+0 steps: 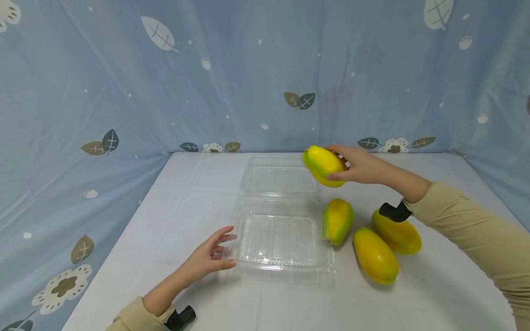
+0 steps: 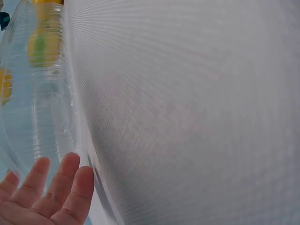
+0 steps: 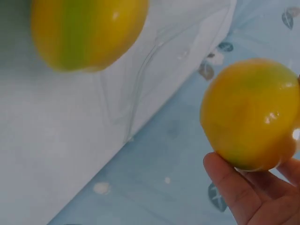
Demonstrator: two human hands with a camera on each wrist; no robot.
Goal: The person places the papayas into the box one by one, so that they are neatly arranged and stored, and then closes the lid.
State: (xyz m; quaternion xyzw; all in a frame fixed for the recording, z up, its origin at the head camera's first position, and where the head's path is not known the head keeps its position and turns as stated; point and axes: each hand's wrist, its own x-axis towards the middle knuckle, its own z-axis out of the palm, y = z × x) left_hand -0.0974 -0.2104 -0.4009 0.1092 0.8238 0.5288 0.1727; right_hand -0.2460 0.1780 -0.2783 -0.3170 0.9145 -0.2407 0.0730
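Note:
A yellow-green papaya (image 1: 324,165) is raised over the far right of the clear plastic clamshell box (image 1: 276,269), gripped by my right hand (image 1: 360,164). The right wrist view shows the thumb and fingers round one end of this papaya (image 3: 251,112). My left hand (image 1: 207,257), fingers spread and slightly bent, is at the left rim of the box; in the left wrist view the fingertips overlap its clear wall (image 2: 47,112). The box lies unfolded, lid (image 1: 281,179) towards the back. Another papaya (image 1: 337,220) leans by the right rim of the tray.
Two more papayas (image 1: 376,255) lie side by side right of the box, the rear one (image 1: 399,234) partly under the right wrist's black strap (image 1: 395,212). A white cloth covers the table (image 1: 165,216). Behind it hangs a blue leaf-patterned curtain (image 1: 248,82).

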